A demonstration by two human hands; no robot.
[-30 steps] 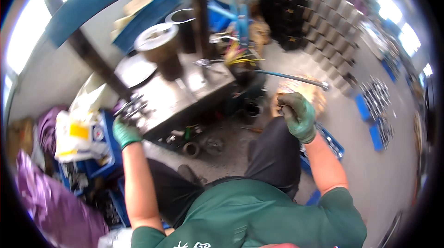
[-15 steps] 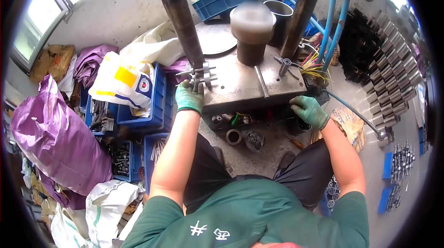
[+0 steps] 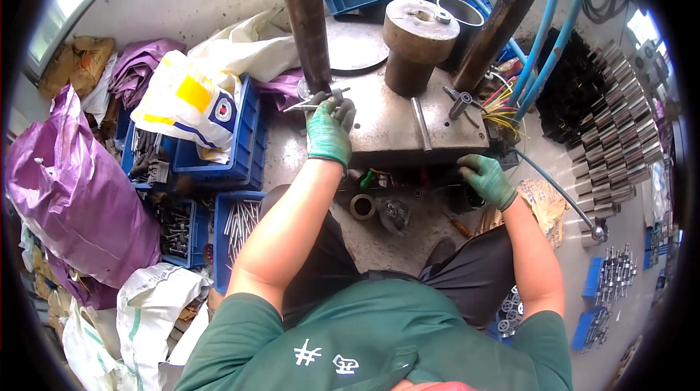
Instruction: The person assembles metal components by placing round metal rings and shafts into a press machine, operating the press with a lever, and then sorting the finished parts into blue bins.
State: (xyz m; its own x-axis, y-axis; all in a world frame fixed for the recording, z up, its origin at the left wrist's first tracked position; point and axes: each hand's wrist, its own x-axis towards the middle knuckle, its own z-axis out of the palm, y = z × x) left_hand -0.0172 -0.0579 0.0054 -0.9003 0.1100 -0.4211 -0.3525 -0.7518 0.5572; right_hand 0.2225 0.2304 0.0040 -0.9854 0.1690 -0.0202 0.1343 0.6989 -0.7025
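My left hand [image 3: 329, 130], in a green glove, reaches over the far left of the steel press bed [image 3: 379, 128]. Its fingers curl around a grey metal shaft piece [image 3: 337, 92] beside the dark column [image 3: 305, 22]; the glove hides much of the piece. My right hand [image 3: 488, 180], also gloved in green, is at the bed's front right edge with its fingers curled. Whatever those fingers hold is hidden. Between the hands lies a loose steel rod [image 3: 421, 124]. Behind it stands a thick round steel post [image 3: 419, 37], a small ring [image 3: 442, 17] resting on its top.
A T-shaped metal handle [image 3: 461, 104] lies at the bed's right, near blue hoses [image 3: 543, 55]. Blue crates [image 3: 251, 144] with a white-yellow bag and metal pins stand left, beside a purple sack [image 3: 84, 201]. Stacked steel cylinders [image 3: 620, 114] line the right.
The view has shifted somewhat. My left hand has moved forward onto the shaft pieces by the column, covering them more. My right hand stays at the bed's edge. The post's blurred top now appears sharp.
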